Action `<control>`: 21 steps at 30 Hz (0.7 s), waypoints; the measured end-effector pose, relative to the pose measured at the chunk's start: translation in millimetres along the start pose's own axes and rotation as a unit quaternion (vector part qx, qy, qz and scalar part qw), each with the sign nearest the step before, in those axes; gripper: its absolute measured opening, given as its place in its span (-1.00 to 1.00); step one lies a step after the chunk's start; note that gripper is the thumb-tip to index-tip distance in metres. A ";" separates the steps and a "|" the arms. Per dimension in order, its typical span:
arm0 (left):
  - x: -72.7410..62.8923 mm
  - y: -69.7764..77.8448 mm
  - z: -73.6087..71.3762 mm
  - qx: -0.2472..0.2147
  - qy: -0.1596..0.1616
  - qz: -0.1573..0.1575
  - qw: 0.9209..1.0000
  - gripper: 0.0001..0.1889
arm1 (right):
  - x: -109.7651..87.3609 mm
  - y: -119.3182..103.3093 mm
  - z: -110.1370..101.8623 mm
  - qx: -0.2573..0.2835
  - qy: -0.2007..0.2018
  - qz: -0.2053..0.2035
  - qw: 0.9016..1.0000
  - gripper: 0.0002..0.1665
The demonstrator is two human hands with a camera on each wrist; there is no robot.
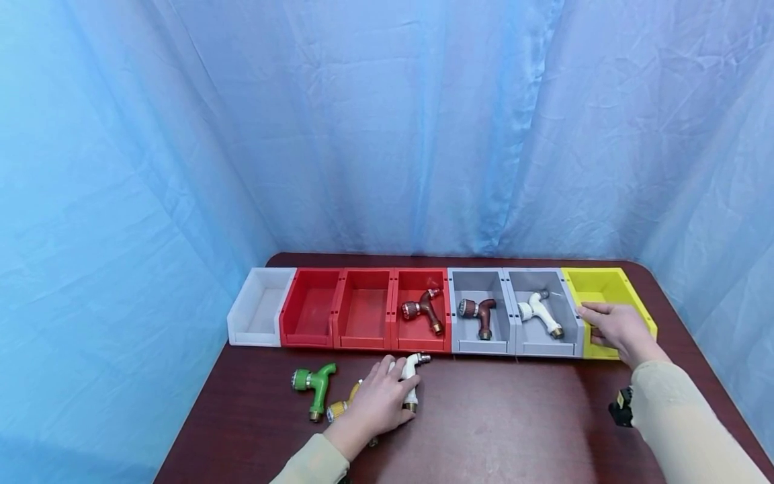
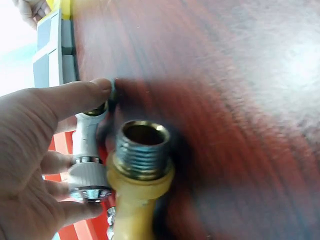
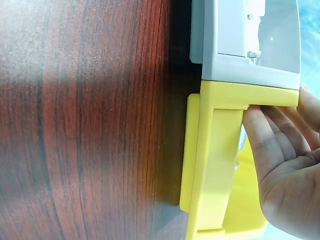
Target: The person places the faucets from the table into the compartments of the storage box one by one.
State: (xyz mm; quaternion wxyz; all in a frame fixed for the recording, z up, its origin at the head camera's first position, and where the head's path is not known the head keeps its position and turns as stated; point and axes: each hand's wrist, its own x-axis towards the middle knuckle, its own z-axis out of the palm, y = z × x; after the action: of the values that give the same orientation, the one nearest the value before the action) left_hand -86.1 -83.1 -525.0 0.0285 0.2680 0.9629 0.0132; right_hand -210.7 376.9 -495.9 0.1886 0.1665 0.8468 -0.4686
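Observation:
My left hand (image 1: 376, 398) lies over a white faucet (image 1: 410, 368) on the table. In the left wrist view its thumb is at the faucet's threaded end and the fingers curl round the knob. Right beside it is a yellow faucet (image 2: 137, 192), partly covered by this hand in the head view. A green faucet (image 1: 318, 386) lies further left. My right hand (image 1: 617, 329) reaches into the yellow bin (image 3: 222, 170) at the row's right end, fingers extended along its inner side by the grey bin. Behind the bin's front, a small shiny part (image 3: 242, 137) shows below the fingers, mostly hidden.
Bins stand in a row at the back: a white bin (image 1: 240, 323), several red ones and two grey ones. A brown faucet (image 1: 428, 313) lies in the rightmost red bin, another brown faucet (image 1: 484, 316) and a white faucet (image 1: 542, 312) in the grey bins. Blue curtains (image 1: 387, 134) surround the table.

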 end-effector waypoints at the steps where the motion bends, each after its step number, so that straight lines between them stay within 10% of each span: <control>1: 0.9 -0.3 -0.6 -0.003 -0.005 -0.003 1.000 -0.37 | -0.2 0.0 -0.1 0.000 -0.001 -0.001 1.000 -0.09; 11: 3.8 0.1 -5.0 -0.010 -0.028 -0.015 0.999 -0.36 | -1.8 -0.9 -0.2 -0.001 0.000 -0.004 1.000 -0.10; 21: -5.1 -3.0 -4.4 0.034 0.027 0.035 0.998 -0.39 | -2.5 -0.3 -0.9 0.000 -0.006 -0.005 1.000 -0.06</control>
State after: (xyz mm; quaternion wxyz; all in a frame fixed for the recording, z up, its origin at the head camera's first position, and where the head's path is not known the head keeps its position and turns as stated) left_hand -83.5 -88.3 -520.5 -0.0073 0.3020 0.9532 -0.0115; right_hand -208.9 377.2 -494.0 0.1918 0.1597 0.8461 -0.4709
